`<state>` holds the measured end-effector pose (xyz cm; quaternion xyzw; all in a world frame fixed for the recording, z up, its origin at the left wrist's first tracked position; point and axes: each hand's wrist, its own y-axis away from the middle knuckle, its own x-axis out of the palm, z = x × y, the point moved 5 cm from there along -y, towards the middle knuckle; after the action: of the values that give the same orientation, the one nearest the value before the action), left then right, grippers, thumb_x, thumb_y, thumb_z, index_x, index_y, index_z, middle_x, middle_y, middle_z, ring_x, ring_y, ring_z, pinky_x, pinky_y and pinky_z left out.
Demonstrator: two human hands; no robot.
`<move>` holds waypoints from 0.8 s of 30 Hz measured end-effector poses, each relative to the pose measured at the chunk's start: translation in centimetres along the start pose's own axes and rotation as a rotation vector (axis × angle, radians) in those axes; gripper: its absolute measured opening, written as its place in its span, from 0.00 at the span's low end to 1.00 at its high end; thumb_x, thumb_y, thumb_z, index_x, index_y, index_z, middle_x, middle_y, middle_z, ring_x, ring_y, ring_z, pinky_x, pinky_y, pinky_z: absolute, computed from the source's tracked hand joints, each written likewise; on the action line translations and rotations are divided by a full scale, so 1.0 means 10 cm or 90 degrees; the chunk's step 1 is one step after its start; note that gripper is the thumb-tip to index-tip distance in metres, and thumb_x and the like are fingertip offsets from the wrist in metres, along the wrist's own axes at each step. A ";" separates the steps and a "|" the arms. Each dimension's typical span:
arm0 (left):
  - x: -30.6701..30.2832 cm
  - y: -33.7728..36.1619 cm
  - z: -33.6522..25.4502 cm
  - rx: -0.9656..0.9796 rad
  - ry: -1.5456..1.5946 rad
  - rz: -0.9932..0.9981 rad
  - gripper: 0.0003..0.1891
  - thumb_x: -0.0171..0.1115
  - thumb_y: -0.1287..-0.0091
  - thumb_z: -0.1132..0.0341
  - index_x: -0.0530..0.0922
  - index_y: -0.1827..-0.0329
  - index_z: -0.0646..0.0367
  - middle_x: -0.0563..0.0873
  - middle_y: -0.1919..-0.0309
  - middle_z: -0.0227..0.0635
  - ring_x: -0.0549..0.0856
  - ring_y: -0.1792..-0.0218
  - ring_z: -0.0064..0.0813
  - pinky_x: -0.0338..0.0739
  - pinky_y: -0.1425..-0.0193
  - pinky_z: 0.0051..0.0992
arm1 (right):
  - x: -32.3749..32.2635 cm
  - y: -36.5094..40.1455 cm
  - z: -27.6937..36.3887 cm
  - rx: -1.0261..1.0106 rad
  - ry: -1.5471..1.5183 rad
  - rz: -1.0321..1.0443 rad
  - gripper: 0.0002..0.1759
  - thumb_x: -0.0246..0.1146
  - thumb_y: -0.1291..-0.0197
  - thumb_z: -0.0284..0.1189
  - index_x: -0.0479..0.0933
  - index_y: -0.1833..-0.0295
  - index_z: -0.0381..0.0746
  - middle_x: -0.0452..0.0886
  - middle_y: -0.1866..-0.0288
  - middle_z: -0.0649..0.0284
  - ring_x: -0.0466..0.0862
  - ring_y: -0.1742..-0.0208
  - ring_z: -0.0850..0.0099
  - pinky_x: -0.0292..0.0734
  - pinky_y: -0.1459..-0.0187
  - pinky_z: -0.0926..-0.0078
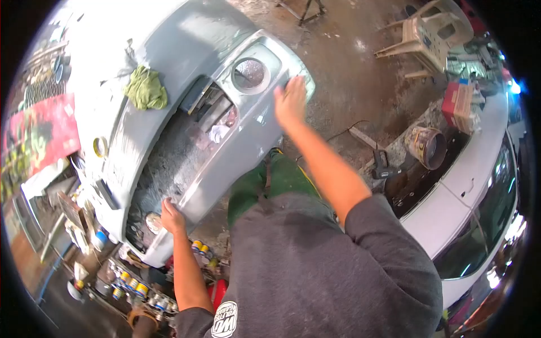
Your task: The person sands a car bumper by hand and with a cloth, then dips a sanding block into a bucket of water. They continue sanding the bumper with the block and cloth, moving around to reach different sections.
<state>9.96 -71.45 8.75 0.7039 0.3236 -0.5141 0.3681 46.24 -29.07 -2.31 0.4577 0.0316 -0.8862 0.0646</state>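
A grey-primed car front panel (217, 160) spans the space before me, with a round headlight opening (251, 75) at its far end. My right hand (291, 102) lies on the panel beside that opening, its fingers stretched out and slightly blurred. At the panel's near end, my left hand (172, 217) has its fingers curled over the upper edge, close to another round opening. A crumpled green cloth (145, 88) rests on the car body behind the panel. Farther left on the body sit a yellow tape roll (100, 147) and a dark flat block (106, 194).
A white car (445, 217) stands close on my right. Near it are a stained bucket (426, 147), a black drill-like power tool (385, 165) and a red-and-tan box (458, 107). A plastic chair (425, 39) is at upper right. Several small cans (135, 286) crowd the lower left.
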 end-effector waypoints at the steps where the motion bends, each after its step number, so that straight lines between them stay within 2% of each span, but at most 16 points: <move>1: 0.01 -0.01 0.00 0.011 0.007 -0.001 0.24 0.43 0.14 0.49 0.87 0.45 0.52 0.91 0.64 0.46 0.89 0.61 0.52 0.79 0.54 0.48 | -0.06 0.51 0.31 -0.080 0.042 -0.003 0.45 0.49 0.19 0.51 0.57 0.18 0.19 0.53 0.13 0.30 0.52 0.11 0.40 0.44 0.12 0.44; 3: -0.01 0.00 -0.07 0.029 -0.001 0.018 0.24 0.43 0.14 0.50 0.87 0.44 0.54 0.90 0.65 0.47 0.89 0.62 0.53 0.79 0.54 0.48 | -0.15 1.43 0.79 -0.193 0.021 0.149 0.45 0.54 0.22 0.51 0.59 0.19 0.22 0.55 0.13 0.33 0.54 0.11 0.39 0.46 0.13 0.42; 5: -0.03 -0.01 -0.05 0.035 -0.020 0.044 0.24 0.44 0.14 0.51 0.87 0.44 0.55 0.90 0.64 0.49 0.89 0.61 0.53 0.79 0.52 0.47 | -0.17 1.68 0.76 -0.299 -0.035 0.234 0.46 0.56 0.24 0.52 0.58 0.18 0.25 0.55 0.13 0.33 0.55 0.12 0.39 0.47 0.13 0.43; 6: 0.03 -0.03 0.09 0.077 -0.012 0.061 0.22 0.48 0.17 0.50 0.85 0.42 0.55 0.91 0.60 0.50 0.90 0.57 0.54 0.81 0.50 0.47 | -0.19 1.80 0.71 -0.349 -0.062 0.274 0.47 0.57 0.25 0.52 0.58 0.17 0.26 0.55 0.13 0.34 0.55 0.12 0.38 0.48 0.14 0.43; 7: 0.00 -0.05 0.07 0.141 -0.037 0.088 0.21 0.50 0.18 0.50 0.85 0.41 0.55 0.91 0.58 0.50 0.90 0.56 0.54 0.81 0.49 0.47 | -0.21 1.55 0.52 -0.283 -0.062 0.231 0.47 0.58 0.25 0.52 0.57 0.16 0.28 0.55 0.13 0.33 0.55 0.13 0.37 0.48 0.14 0.43; 9: 0.01 0.00 -0.02 0.263 -0.086 0.133 0.22 0.54 0.20 0.49 0.84 0.39 0.55 0.91 0.55 0.50 0.90 0.53 0.54 0.82 0.47 0.46 | -0.21 0.84 0.17 -0.132 -0.073 0.020 0.44 0.54 0.21 0.49 0.55 0.16 0.26 0.54 0.13 0.33 0.54 0.12 0.37 0.46 0.13 0.42; 10: 0.02 -0.01 0.02 0.259 -0.110 0.159 0.23 0.57 0.23 0.47 0.83 0.37 0.54 0.91 0.53 0.49 0.90 0.52 0.54 0.82 0.47 0.47 | -0.13 0.54 -0.06 -0.043 -0.079 -0.075 0.44 0.53 0.20 0.49 0.54 0.16 0.26 0.53 0.13 0.32 0.53 0.12 0.37 0.46 0.13 0.42; 12: 0.01 -0.02 -0.05 0.244 -0.141 0.199 0.22 0.58 0.22 0.46 0.83 0.38 0.52 0.91 0.54 0.50 0.89 0.52 0.56 0.81 0.48 0.50 | 0.01 0.04 -0.45 0.175 -0.139 -0.077 0.44 0.53 0.20 0.48 0.52 0.16 0.23 0.51 0.12 0.32 0.48 0.11 0.36 0.44 0.13 0.43; 14: 0.01 -0.06 -0.01 0.278 -0.128 0.206 0.22 0.58 0.22 0.46 0.83 0.39 0.51 0.91 0.55 0.51 0.89 0.54 0.58 0.81 0.51 0.51 | -0.01 0.36 -0.14 0.155 -0.096 -0.095 0.45 0.53 0.20 0.48 0.52 0.16 0.24 0.49 0.12 0.32 0.47 0.11 0.36 0.43 0.12 0.43; 15: -0.02 -0.05 -0.07 0.254 -0.130 0.228 0.22 0.58 0.22 0.46 0.84 0.39 0.52 0.91 0.56 0.51 0.89 0.54 0.59 0.81 0.52 0.51 | -0.02 0.58 0.08 0.140 -0.072 -0.106 0.45 0.53 0.20 0.48 0.52 0.15 0.24 0.49 0.11 0.32 0.47 0.11 0.36 0.43 0.12 0.42; 17: -0.02 -0.06 -0.09 0.290 -0.114 0.209 0.21 0.58 0.22 0.47 0.84 0.41 0.53 0.91 0.58 0.52 0.89 0.56 0.59 0.81 0.52 0.51 | 0.08 1.35 0.60 0.110 -0.072 -0.090 0.46 0.54 0.21 0.49 0.50 0.15 0.25 0.47 0.11 0.33 0.47 0.11 0.34 0.43 0.13 0.41; 19: -0.02 -0.06 -0.09 0.290 -0.130 0.217 0.21 0.58 0.22 0.47 0.84 0.41 0.54 0.90 0.59 0.51 0.89 0.57 0.59 0.81 0.53 0.51 | 0.11 2.05 1.00 0.012 -0.157 -0.050 0.46 0.57 0.21 0.44 0.46 0.13 0.28 0.44 0.10 0.34 0.45 0.11 0.31 0.43 0.14 0.36; 22: -0.04 -0.04 -0.14 0.314 -0.104 0.192 0.20 0.58 0.22 0.47 0.84 0.43 0.54 0.90 0.61 0.52 0.88 0.59 0.58 0.80 0.53 0.51 | 0.10 2.30 1.05 -0.033 -0.215 -0.018 0.47 0.57 0.21 0.44 0.45 0.12 0.30 0.45 0.11 0.33 0.46 0.11 0.32 0.42 0.14 0.35; 24: -0.05 -0.02 -0.15 0.311 -0.107 0.192 0.21 0.57 0.22 0.47 0.84 0.43 0.55 0.90 0.61 0.52 0.88 0.59 0.59 0.80 0.53 0.51 | 0.16 1.83 0.77 0.031 -0.166 -0.128 0.46 0.57 0.20 0.44 0.45 0.12 0.29 0.45 0.11 0.31 0.46 0.11 0.31 0.43 0.14 0.37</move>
<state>10.37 -70.08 9.46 0.7669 0.0507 -0.5725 0.2856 41.76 -48.22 0.89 0.3349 0.0473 -0.9405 -0.0322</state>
